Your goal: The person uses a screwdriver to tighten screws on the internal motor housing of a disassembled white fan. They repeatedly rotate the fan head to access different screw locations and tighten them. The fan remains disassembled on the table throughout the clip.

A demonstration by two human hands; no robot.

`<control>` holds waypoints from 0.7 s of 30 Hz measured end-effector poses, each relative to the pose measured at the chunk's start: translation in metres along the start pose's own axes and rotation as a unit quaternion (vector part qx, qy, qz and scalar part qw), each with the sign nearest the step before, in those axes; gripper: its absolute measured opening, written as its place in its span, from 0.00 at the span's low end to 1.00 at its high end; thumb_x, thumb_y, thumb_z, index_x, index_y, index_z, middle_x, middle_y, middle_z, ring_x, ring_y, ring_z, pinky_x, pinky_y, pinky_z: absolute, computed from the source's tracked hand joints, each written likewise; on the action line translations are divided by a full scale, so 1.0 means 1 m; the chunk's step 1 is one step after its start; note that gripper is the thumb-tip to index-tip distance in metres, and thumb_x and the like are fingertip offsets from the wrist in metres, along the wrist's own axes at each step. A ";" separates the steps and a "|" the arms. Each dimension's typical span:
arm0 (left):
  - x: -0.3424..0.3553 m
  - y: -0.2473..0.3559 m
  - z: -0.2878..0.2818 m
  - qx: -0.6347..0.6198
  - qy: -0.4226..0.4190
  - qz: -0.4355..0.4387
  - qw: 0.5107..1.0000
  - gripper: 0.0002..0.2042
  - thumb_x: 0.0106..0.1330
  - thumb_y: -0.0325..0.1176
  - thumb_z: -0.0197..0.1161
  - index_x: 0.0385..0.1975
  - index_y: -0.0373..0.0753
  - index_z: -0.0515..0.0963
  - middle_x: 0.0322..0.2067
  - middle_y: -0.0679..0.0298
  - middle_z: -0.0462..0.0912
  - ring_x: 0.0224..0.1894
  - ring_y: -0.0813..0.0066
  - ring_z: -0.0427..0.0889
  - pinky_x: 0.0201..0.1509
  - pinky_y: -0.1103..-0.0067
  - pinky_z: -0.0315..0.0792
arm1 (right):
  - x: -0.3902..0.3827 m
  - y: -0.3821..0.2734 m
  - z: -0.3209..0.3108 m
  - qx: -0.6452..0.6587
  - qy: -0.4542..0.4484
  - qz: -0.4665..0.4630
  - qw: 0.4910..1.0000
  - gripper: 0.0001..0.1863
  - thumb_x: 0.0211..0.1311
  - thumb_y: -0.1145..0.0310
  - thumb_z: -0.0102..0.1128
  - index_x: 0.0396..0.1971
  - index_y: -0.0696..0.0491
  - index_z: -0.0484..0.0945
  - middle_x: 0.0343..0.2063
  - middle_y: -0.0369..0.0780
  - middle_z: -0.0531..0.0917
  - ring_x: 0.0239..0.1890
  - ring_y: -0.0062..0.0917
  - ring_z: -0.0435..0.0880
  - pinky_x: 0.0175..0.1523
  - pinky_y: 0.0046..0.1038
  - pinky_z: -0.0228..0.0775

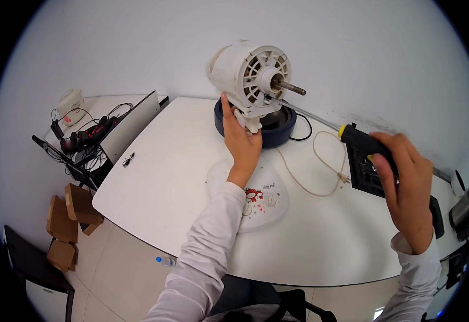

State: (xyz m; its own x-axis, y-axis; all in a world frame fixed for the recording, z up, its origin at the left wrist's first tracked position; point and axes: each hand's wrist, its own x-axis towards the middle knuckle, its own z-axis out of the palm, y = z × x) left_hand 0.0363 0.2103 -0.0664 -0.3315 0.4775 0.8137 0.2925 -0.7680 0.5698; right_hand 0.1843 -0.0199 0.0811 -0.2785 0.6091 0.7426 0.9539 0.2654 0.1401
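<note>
A white fan motor housing [232, 70] with a slotted front and a bare metal shaft [291, 87] sits above a dark blue round base [280, 134]. My left hand [241, 142] is wrapped around the white neck below the housing, fingers on its left side. In my right hand [406, 177] is a screwdriver [366, 144] with a black and yellow handle. Its long shank reaches leftward, and the tip meets the housing's front just below the shaft. Whether it sits in a screw is too small to tell.
A white printed fan cover [261, 201] lies partly under my left forearm. Beside it a cream cord [305, 189] with a plug loops across the white table [154, 177]. A black tool tray [366, 180] rests under my right hand. Cardboard boxes [62, 220] and a bottle [164, 261] are on the floor.
</note>
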 end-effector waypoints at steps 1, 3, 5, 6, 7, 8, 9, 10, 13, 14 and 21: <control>0.000 0.000 0.000 -0.001 0.002 0.002 1.000 0.40 0.55 0.25 0.60 0.65 0.39 0.43 0.49 0.49 0.71 0.48 0.55 0.74 0.51 0.74 0.66 | -0.002 0.004 0.004 0.058 -0.008 0.035 0.998 0.10 0.55 0.71 0.59 0.35 0.59 0.75 0.22 0.40 0.75 0.15 0.27 0.69 0.24 0.21 0.63; -0.002 -0.003 0.001 0.000 0.004 0.003 1.000 0.39 0.55 0.25 0.60 0.65 0.39 0.44 0.49 0.48 0.71 0.49 0.56 0.73 0.51 0.73 0.66 | 0.002 0.004 0.002 0.145 -0.066 0.148 0.976 0.11 0.53 0.72 0.60 0.36 0.59 0.72 0.22 0.41 0.75 0.17 0.28 0.72 0.25 0.22 0.63; 0.000 -0.004 -0.002 0.006 0.000 0.011 1.000 0.40 0.54 0.25 0.60 0.65 0.39 0.44 0.49 0.48 0.71 0.49 0.55 0.73 0.51 0.73 0.66 | -0.001 0.005 0.005 0.177 -0.080 0.140 0.971 0.18 0.48 0.75 0.63 0.39 0.58 0.67 0.25 0.41 0.73 0.22 0.32 0.75 0.28 0.25 0.66; 0.000 -0.004 -0.001 0.005 0.000 0.013 1.000 0.40 0.54 0.25 0.61 0.65 0.38 0.44 0.49 0.48 0.71 0.49 0.55 0.73 0.51 0.73 0.66 | -0.003 0.005 0.006 0.142 -0.079 0.092 0.982 0.20 0.47 0.76 0.64 0.39 0.58 0.66 0.26 0.40 0.73 0.23 0.32 0.75 0.29 0.25 0.67; -0.001 -0.003 -0.001 0.007 -0.002 0.008 1.000 0.40 0.54 0.24 0.61 0.65 0.38 0.44 0.48 0.48 0.71 0.49 0.55 0.73 0.51 0.73 0.66 | -0.005 0.005 0.006 0.107 -0.077 0.043 0.990 0.21 0.45 0.77 0.65 0.39 0.58 0.66 0.27 0.40 0.72 0.23 0.33 0.75 0.30 0.26 0.67; -0.002 -0.003 -0.001 0.009 -0.003 0.003 1.000 0.40 0.53 0.24 0.61 0.65 0.38 0.44 0.48 0.48 0.71 0.49 0.55 0.73 0.51 0.73 0.66 | -0.005 0.005 0.008 0.072 -0.075 -0.006 0.995 0.23 0.43 0.78 0.66 0.40 0.58 0.65 0.28 0.40 0.72 0.24 0.33 0.75 0.31 0.26 0.68; 0.000 -0.002 -0.002 0.009 -0.005 0.001 1.000 0.40 0.53 0.24 0.61 0.65 0.38 0.44 0.48 0.48 0.71 0.48 0.55 0.73 0.51 0.73 0.66 | -0.004 0.004 0.012 0.054 -0.063 0.002 0.997 0.22 0.40 0.78 0.66 0.39 0.58 0.68 0.30 0.39 0.71 0.23 0.33 0.75 0.30 0.27 0.69; 0.000 -0.002 -0.001 0.005 -0.005 0.001 1.000 0.40 0.53 0.24 0.61 0.65 0.38 0.44 0.48 0.48 0.71 0.48 0.55 0.73 0.50 0.73 0.66 | -0.003 0.009 0.012 -0.005 -0.050 -0.041 0.998 0.22 0.41 0.77 0.66 0.38 0.58 0.69 0.30 0.39 0.72 0.23 0.32 0.75 0.29 0.27 0.69; -0.001 -0.002 -0.001 -0.007 -0.005 -0.010 1.000 0.40 0.52 0.23 0.61 0.65 0.38 0.45 0.48 0.49 0.70 0.47 0.55 0.73 0.50 0.73 0.67 | 0.004 0.027 0.007 -0.154 -0.008 -0.165 0.974 0.18 0.42 0.76 0.66 0.36 0.58 0.74 0.28 0.38 0.75 0.22 0.28 0.75 0.24 0.25 0.68; -0.001 -0.001 -0.001 -0.011 -0.006 -0.019 1.000 0.40 0.51 0.23 0.61 0.65 0.38 0.45 0.48 0.49 0.70 0.47 0.55 0.73 0.50 0.73 0.67 | 0.006 0.027 0.006 -0.150 -0.003 -0.170 0.974 0.17 0.42 0.75 0.67 0.36 0.58 0.74 0.28 0.38 0.75 0.21 0.28 0.75 0.24 0.25 0.67; -0.001 0.000 -0.001 -0.028 0.010 -0.006 1.000 0.40 0.51 0.22 0.60 0.64 0.38 0.47 0.50 0.50 0.67 0.48 0.56 0.71 0.49 0.73 0.68 | 0.027 0.023 -0.014 0.151 -0.202 0.175 0.952 0.10 0.55 0.67 0.60 0.34 0.57 0.75 0.26 0.36 0.78 0.21 0.17 0.73 0.24 0.18 0.62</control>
State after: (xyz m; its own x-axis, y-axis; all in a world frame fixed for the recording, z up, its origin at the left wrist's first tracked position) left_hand 0.0356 0.2095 -0.0675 -0.3521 0.4782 0.8046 0.2385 -0.7854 0.5711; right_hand 0.2000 -0.0080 0.1138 -0.0284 0.9209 0.3888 0.9378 0.1591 -0.3085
